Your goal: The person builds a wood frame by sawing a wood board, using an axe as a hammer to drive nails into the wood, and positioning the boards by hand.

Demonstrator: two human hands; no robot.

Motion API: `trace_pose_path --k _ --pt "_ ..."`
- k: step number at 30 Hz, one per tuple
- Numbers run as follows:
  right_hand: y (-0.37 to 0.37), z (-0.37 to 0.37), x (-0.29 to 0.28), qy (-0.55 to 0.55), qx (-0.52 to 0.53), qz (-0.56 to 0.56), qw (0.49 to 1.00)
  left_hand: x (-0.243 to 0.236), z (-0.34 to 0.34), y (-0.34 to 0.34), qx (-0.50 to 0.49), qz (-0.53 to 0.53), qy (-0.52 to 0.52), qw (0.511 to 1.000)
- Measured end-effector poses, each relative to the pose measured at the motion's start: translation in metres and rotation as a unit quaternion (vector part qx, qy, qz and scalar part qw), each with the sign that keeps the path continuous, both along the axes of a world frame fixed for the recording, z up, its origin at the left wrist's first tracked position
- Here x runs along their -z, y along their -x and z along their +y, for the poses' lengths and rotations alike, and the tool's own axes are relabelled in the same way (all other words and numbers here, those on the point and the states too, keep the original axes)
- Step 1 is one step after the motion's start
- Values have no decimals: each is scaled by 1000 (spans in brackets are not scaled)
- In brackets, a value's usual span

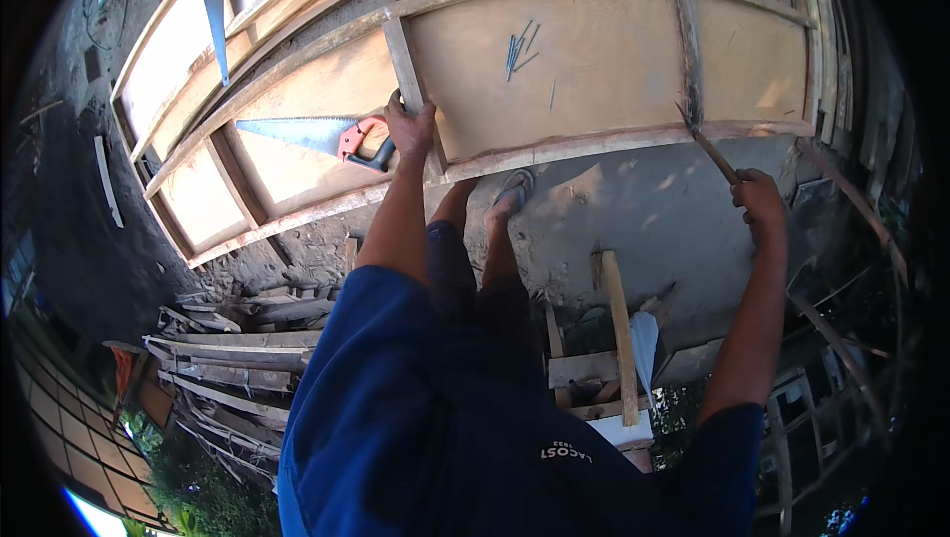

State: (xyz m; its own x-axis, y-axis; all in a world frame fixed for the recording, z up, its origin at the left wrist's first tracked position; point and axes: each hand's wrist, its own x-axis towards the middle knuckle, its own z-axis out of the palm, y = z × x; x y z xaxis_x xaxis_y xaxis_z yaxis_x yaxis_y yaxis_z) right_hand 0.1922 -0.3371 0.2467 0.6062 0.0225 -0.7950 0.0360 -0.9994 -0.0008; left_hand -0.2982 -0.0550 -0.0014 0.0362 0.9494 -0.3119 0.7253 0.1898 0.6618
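Note:
My left hand grips the near end of a wooden crosspiece on a long framed plywood panel. Just left of that hand a handsaw with a red and black handle lies on the panel. Out to the right, my right hand is closed round the wooden handle of a hammer. Its dark head is over the panel's near edge, by another crosspiece; whether it touches the wood I cannot tell. Several long nails lie loose on the plywood between my hands.
A second framed panel lies beyond on the left, with another handsaw across it. Scrap boards are piled at the lower left. A wooden post stands near my right side. My sandaled foot is by the panel's near edge.

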Motion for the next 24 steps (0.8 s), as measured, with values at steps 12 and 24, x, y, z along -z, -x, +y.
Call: trace_pose_path --k 12,24 --pt "55 -2 -3 25 -29 -30 999 23 1 1 -7 55 -25 998" --pt "200 -40 46 -172 249 -11 953 12 -6 -17 13 141 -40 989"
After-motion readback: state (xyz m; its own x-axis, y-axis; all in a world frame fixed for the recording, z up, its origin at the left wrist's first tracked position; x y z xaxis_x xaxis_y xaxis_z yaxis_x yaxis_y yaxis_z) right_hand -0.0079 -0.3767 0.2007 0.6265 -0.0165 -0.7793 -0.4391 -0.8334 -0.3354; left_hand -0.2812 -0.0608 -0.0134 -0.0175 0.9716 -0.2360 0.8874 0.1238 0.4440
